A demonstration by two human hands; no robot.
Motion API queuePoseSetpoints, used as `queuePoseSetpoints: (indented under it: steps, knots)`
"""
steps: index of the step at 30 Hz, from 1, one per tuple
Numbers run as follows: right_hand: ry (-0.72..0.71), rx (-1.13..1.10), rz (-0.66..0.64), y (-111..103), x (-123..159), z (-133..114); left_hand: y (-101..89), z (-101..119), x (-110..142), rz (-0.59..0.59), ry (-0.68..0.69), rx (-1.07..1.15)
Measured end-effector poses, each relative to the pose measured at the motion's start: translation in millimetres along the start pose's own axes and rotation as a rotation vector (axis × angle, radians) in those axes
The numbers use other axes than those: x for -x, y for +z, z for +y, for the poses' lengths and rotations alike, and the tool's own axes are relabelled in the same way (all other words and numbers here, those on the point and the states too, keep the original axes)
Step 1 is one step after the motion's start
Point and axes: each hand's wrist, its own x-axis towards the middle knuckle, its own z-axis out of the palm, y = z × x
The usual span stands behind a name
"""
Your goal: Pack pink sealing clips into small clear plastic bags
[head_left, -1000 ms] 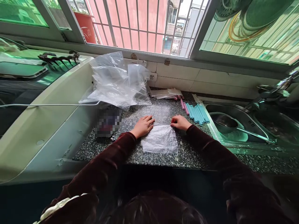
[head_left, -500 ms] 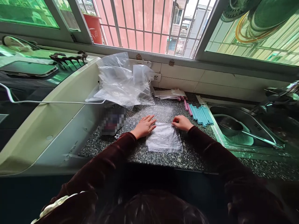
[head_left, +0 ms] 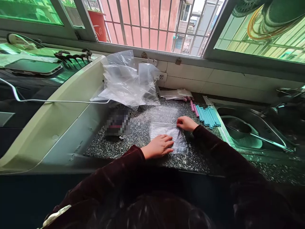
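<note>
A flat, folded clear plastic bag (head_left: 157,128) lies on the speckled countertop in front of me. My left hand (head_left: 159,146) rests palm down across its lower left part, fingers stretched out. At the bag's upper right corner, my right hand (head_left: 187,123) is closed in a pinch on the edge; its fingertips are partly hidden. Just beyond that hand lie several turquoise strips (head_left: 208,116), which look like bag sealing clips, with pink ones (head_left: 194,108) beside them.
Large crumpled plastic bags (head_left: 130,82) stand against the back wall by a socket (head_left: 162,77). Flat packets (head_left: 176,94) lie to their right. A blurred-out item (head_left: 117,122) sits at left, below a white cable (head_left: 71,101). The sink (head_left: 258,116) on the right holds a pan (head_left: 234,127).
My left hand has moved from the bag's upper left edge down and right onto its lower part. My right hand stays at the upper right corner. The camera view has shifted slightly.
</note>
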Motion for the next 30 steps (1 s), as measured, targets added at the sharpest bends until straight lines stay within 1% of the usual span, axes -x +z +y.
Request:
queuePoseSetpoints:
  steps: [3, 5, 10, 12, 15, 19, 22, 24, 26, 27, 29, 30]
  knots:
    - [-0.005, -0.011, 0.042, -5, 0, -2, 2.4, -2, 2, 0.039, -0.059, -0.012]
    - [-0.035, -0.031, 0.091, -10, 1, -3, 2.6, -4, 2, 0.05, -0.069, -0.021]
    - [-0.217, -0.104, 0.29, -20, 13, -6, 3.2, -6, 0, 0.032, -0.075, -0.024]
    - [-0.28, -0.109, 0.338, -21, 21, -8, 3.3, -6, 1, 0.029, -0.096, -0.025]
    - [-0.355, -0.098, 0.371, -20, 32, -13, 1.5, -3, -2, 0.034, -0.114, -0.029]
    - [-0.396, -0.077, 0.392, -18, 36, -18, -0.3, 6, -20, 0.007, -0.079, -0.007]
    - [-0.392, -0.083, 0.411, -18, 35, -19, 2.8, 12, -37, -0.056, -0.115, 0.02]
    - [-0.394, -0.085, 0.422, -19, 35, -19, 4.6, 15, -42, -0.08, -0.132, 0.028]
    - [-0.403, -0.081, 0.432, -18, 37, -20, 2.9, 16, -38, -0.046, -0.091, 0.027]
    - [-0.408, -0.078, 0.438, -18, 39, -20, 0.0, 16, -33, -0.001, -0.058, 0.022]
    - [-0.416, -0.072, 0.448, -15, 44, -22, -9.8, 14, -19, 0.128, -0.003, 0.002]
    - [-0.421, -0.067, 0.454, -13, 47, -23, -16.1, 12, -11, 0.205, -0.01, -0.022]
